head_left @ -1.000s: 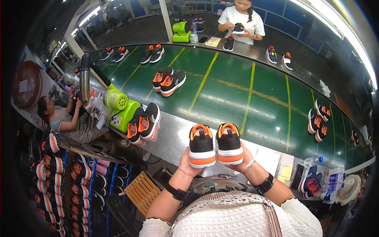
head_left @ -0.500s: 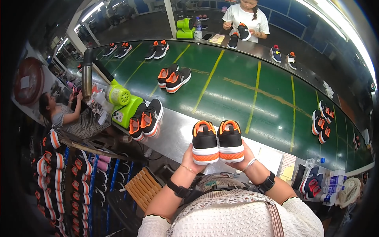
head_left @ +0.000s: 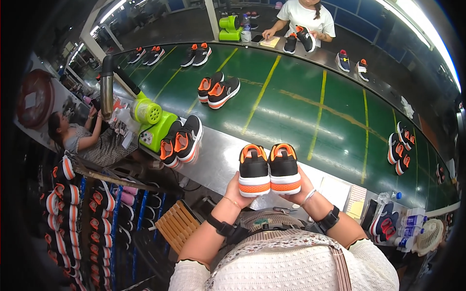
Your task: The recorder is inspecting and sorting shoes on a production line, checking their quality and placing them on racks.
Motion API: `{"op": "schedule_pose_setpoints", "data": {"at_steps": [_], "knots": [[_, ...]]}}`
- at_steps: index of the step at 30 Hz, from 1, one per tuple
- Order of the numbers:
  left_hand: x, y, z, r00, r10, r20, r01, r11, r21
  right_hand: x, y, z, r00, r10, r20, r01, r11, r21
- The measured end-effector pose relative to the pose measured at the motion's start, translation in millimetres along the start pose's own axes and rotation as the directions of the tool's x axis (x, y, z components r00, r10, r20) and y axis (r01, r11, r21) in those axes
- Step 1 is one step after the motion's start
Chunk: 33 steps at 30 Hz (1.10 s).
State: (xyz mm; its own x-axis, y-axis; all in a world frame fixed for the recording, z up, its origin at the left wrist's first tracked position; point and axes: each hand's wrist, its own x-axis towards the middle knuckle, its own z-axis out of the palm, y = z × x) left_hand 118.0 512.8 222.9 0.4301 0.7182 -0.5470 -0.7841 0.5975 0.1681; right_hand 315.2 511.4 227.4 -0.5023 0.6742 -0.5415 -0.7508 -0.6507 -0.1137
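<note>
Side by side in front of me are two black sneakers with orange linings and white-and-orange soles, their heels toward me. My left hand [head_left: 234,192] is closed around the outer side of the left sneaker [head_left: 254,169]. The right sneaker [head_left: 284,167] is gripped on its outer side by my right hand [head_left: 305,186]. Most of my fingers are hidden by the shoes. Both shoes are held above the metal ledge [head_left: 218,167] along the green conveyor belt [head_left: 272,116]. Another pair of matching sneakers [head_left: 182,141] stands on the ledge to the left.
A green machine with a metal nozzle [head_left: 158,128] stands at the left. More sneaker pairs [head_left: 219,91] sit on the belt. Racks of shoes [head_left: 99,223] fill the lower left. Papers [head_left: 332,191], bottles [head_left: 412,220] and a fan [head_left: 431,235] are at right. A co-worker [head_left: 308,19] stands across the belt.
My view has shifted slightly, and both hands still hold the sneakers in nearly the same pose. The co-worker across the belt has moved one hand down to a yellow paper.
</note>
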Motion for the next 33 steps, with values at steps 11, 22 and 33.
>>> {"op": "schedule_pose_setpoints", "data": {"at_steps": [11,22,33], "knots": [[19.2,-1.4,-94.3,0.957,0.208,-0.200,0.053,0.556,0.829,34.0,-11.0,-122.4,0.972,-0.170,-0.161,-0.139,0.130,-0.982],[16.3,-6.8,-123.5,0.974,0.208,-0.090,-0.072,0.661,0.747,47.6,14.1,-51.0,0.957,-0.051,0.286,0.123,-0.821,-0.558],[13.1,-18.7,-214.5,0.836,0.477,-0.273,0.076,0.391,0.917,64.9,44.1,-58.9,0.985,-0.108,0.138,-0.013,-0.830,-0.557]]}}
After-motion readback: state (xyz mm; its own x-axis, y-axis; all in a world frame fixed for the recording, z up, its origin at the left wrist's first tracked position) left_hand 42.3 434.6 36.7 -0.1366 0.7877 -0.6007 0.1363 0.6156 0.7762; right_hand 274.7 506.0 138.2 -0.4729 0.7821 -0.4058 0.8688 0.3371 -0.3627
